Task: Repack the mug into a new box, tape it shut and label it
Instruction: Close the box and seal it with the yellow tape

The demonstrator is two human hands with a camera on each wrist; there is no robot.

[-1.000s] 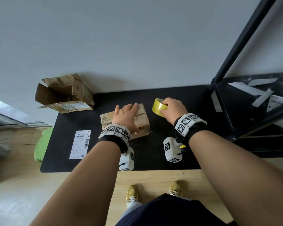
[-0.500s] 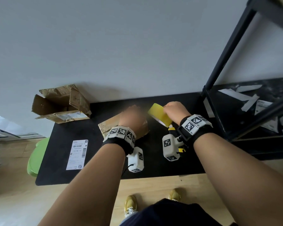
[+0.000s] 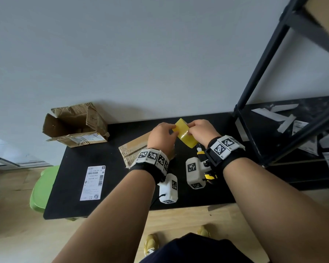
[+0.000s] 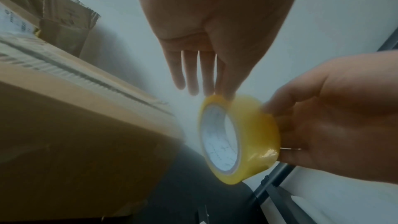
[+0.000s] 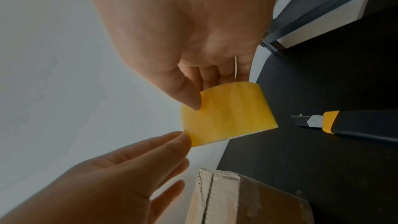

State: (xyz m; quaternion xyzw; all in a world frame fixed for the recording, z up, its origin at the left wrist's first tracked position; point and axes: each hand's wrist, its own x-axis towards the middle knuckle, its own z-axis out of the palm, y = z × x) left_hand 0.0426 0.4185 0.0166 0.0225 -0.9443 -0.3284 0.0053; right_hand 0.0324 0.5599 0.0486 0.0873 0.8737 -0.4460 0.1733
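A yellow tape roll (image 3: 184, 134) is held above the black table (image 3: 74, 186). My right hand (image 3: 201, 130) grips it, thumb on the outer face (image 5: 228, 113) and fingers behind. My left hand (image 3: 162, 136) has straight fingers (image 4: 200, 88) whose tips touch the roll's rim (image 4: 254, 134). The closed new cardboard box (image 3: 133, 149) lies on the table under my left wrist. A white shipping label (image 3: 93, 183) lies flat to the left. The mug is not in sight.
A torn old box (image 3: 74, 126) lies open at the table's back left corner. A utility knife (image 5: 355, 123) with a yellow band lies right of the new box. A black shelf rack (image 3: 254, 92) with paper scraps stands at right. A green stool (image 3: 40, 186) is at left.
My right hand lifted the tape roll off the table and turned it. My left hand left the top of the new box and came up to touch the roll.
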